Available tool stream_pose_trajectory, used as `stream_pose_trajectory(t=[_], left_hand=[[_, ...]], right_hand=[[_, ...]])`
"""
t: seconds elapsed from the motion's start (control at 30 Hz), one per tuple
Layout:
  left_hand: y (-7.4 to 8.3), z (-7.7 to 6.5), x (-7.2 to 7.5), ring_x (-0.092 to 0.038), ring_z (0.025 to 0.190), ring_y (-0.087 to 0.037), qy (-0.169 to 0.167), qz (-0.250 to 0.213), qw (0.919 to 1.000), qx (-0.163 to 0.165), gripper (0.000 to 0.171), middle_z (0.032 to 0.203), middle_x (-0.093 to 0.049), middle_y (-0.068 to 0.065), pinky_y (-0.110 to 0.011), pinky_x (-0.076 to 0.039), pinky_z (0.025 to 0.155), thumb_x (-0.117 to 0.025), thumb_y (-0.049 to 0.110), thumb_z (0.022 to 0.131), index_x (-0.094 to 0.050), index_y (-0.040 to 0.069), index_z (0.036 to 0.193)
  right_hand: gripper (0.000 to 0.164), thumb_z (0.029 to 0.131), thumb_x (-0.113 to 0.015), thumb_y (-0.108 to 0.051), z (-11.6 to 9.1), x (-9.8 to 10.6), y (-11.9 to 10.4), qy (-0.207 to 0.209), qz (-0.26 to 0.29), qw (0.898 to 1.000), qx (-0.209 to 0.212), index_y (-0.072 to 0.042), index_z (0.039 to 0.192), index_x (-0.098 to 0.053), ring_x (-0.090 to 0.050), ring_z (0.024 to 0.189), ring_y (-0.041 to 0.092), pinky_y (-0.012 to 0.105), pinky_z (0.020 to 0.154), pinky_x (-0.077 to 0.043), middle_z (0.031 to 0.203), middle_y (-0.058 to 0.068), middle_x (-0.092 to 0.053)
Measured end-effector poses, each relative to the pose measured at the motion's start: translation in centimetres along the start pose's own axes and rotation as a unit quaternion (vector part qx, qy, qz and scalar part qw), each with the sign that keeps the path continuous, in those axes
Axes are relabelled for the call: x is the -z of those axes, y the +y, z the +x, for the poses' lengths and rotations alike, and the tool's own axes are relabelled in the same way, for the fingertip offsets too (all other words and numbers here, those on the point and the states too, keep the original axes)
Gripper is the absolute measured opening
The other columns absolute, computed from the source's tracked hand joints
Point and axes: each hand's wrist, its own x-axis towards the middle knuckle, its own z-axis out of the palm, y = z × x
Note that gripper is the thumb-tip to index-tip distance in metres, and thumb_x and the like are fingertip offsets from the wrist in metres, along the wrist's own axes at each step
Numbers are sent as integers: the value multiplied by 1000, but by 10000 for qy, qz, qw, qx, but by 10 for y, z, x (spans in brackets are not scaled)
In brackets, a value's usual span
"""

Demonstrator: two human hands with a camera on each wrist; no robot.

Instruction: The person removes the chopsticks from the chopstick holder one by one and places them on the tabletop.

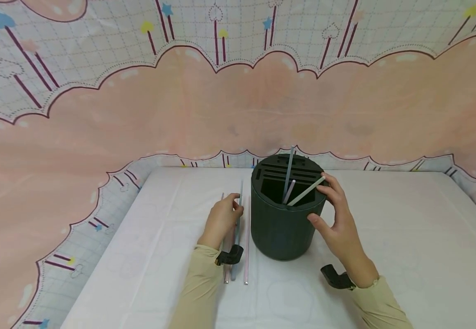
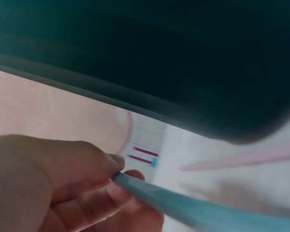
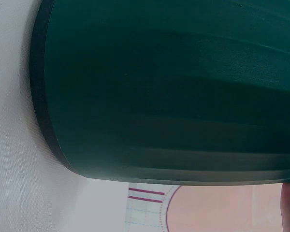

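My left hand [image 1: 220, 218] pinches a slim blue chopstick [image 2: 183, 205] between thumb and fingers, just left of a dark green slotted holder [image 1: 280, 233]. In the left wrist view the chopstick slants toward the lower right, under the holder's dark wall. A pink chopstick [image 1: 247, 246] lies on the table beside it. Inside the holder's large opening lean a blue chopstick [image 1: 289, 176], a short-looking pinkish one [image 1: 289, 191] and a pale green one [image 1: 307, 191]. Against the holder's right side rests my right hand [image 1: 340, 228], its fingers at the rim and thumb lower on the wall.
More chopsticks [image 1: 226, 276] lie partly hidden beneath the left wrist. The white table [image 1: 406, 237] stretches out around the holder. A patterned peach cloth [image 1: 238, 109] hangs behind the table's far edge. Each wrist wears a black camera mount [image 1: 230, 256].
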Motion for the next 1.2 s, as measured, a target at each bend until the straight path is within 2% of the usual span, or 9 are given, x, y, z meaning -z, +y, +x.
stream_pose_trajectory(t=[0.27,0.53,0.7,0.87,0.97,1.07,1.13,1.2], left_hand=[[-7,-2,-15,-48,58,-12,-245,142,9995,127,34,72,-55,2,-26,-40,54,-60,11,81,-57,2,114],[-11,-3,-23,-50,60,-17,-210,462,9985,213,32,70,-57,-2,-30,-43,56,-64,8,76,-61,1,106],[-12,-4,-25,-50,60,-18,-217,655,9970,343,30,79,-61,-7,-32,-45,54,-67,10,76,-63,3,105],[-12,-3,-25,-50,59,-16,-66,645,9970,429,31,74,-56,0,-31,-42,51,-64,19,80,-62,10,110],[-7,0,-19,-48,57,-13,266,308,9987,305,27,72,-53,5,-28,-38,48,-59,25,85,-61,15,110],[3,2,-11,-46,56,-10,768,-456,9960,71,22,72,-53,7,-26,-38,48,-55,27,88,-61,19,108],[11,2,-4,-47,57,-9,1155,-1069,9874,-172,19,73,-54,8,-27,-39,49,-53,26,89,-61,20,105],[19,1,1,-48,60,-8,1524,-1581,9744,-471,16,75,-55,8,-26,-40,51,-53,24,89,-61,21,103]], right_hand=[[58,87,-56,-36,0,1,2,30,43,9999,158,6,123,-40,-26,128,26,22,100,-25,139,20,-26],[57,86,-57,-36,0,1,2,31,56,9999,145,6,123,-41,-27,127,28,22,100,-25,139,21,-26],[57,86,-57,-34,-1,0,3,28,70,9999,121,6,123,-41,-27,127,27,21,100,-25,139,20,-27],[56,87,-57,-34,-2,0,4,18,64,9999,136,6,123,-41,-27,127,26,21,100,-25,139,21,-27],[56,87,-57,-33,-2,0,5,19,121,9998,185,6,123,-41,-27,127,27,22,100,-25,139,21,-26],[57,87,-57,-34,-1,0,6,19,150,9996,223,7,123,-41,-27,127,29,23,100,-25,139,21,-26],[56,87,-57,-33,0,1,5,18,153,9996,226,7,123,-41,-28,127,29,23,100,-25,139,21,-26],[56,87,-57,-33,0,1,5,13,112,9997,221,7,123,-40,-28,126,29,23,100,-25,139,21,-26]])
